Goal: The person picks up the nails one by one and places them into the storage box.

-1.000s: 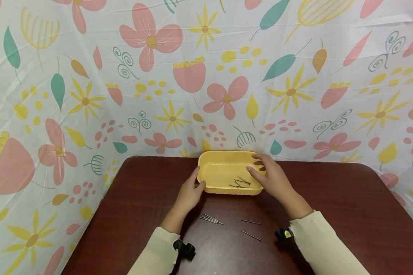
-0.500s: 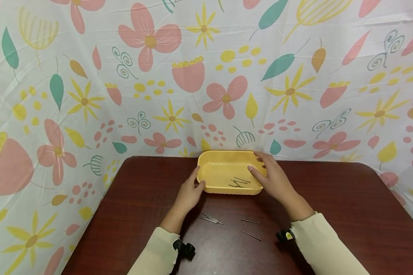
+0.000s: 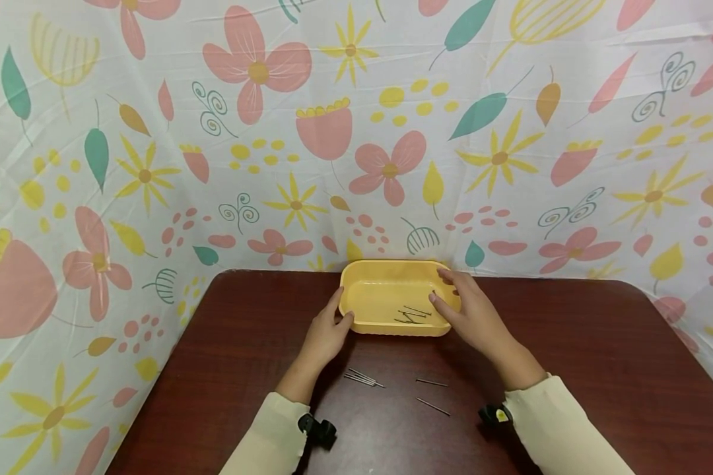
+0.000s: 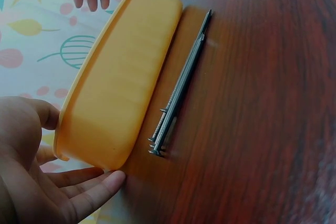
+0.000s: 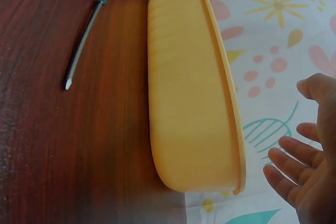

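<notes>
A yellow tray [image 3: 356, 300] sits at the far edge of the desk [image 3: 249, 330], around the middle of that edge and well in from both far corners. The person's left hand [image 3: 327, 334] has its grip on the tray's near left corner, thumb against the near side and fingers along the left end. Over at the right end, the right hand [image 3: 478, 316] has a released grip: its fingers are spread and loosely bent, just beside the tray and apart from its wall.

Several dark nails [image 3: 414, 315] lie crisscrossed in the tray, toward its near right part. In front of it, nearer the desk's front edge, a small bunch of silvery nails [image 3: 365, 379] lies side by side close to the left wrist, and two single nails [image 3: 433, 406] lie apart from each other further right. Pale sleeves [image 3: 267, 435] cover both forearms, and flowered cloth [image 3: 327, 224] hangs behind the desk.
</notes>
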A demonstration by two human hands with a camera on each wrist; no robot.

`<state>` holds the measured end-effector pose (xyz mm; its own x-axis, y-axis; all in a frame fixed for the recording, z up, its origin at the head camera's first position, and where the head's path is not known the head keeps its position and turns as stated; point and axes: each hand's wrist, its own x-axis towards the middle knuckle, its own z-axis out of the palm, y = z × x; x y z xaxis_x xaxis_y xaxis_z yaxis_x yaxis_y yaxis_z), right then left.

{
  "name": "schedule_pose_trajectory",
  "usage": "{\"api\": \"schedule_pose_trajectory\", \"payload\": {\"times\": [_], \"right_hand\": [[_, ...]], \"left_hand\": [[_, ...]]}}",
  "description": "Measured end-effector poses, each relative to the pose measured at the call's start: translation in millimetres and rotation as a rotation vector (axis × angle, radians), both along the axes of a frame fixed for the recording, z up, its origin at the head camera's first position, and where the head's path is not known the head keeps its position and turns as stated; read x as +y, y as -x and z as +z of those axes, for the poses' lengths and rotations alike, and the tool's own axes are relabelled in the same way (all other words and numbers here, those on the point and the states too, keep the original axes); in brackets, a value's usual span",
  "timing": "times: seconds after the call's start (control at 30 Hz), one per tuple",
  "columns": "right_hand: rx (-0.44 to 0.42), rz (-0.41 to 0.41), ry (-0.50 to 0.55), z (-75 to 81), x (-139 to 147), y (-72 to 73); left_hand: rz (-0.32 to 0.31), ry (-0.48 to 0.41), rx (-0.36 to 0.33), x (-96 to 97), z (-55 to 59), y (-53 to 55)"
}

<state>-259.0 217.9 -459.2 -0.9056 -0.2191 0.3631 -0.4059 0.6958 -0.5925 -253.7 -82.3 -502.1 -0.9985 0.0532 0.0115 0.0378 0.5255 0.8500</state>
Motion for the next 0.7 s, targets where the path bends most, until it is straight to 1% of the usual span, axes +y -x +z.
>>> {"api": "schedule_pose_trajectory", "payload": {"times": [0.3,0.7], "right_hand": [[0.021,0.011,-0.023,-0.8,1,-13.7],[0.029,0.052,-0.072,-5.0,0,-36.2]], "left_hand": [[0.000,-0.007,-0.006,0.5,2.2,-1.2],[-0.006,-0.013,0.004,0.4,1.0,-0.8]]}}
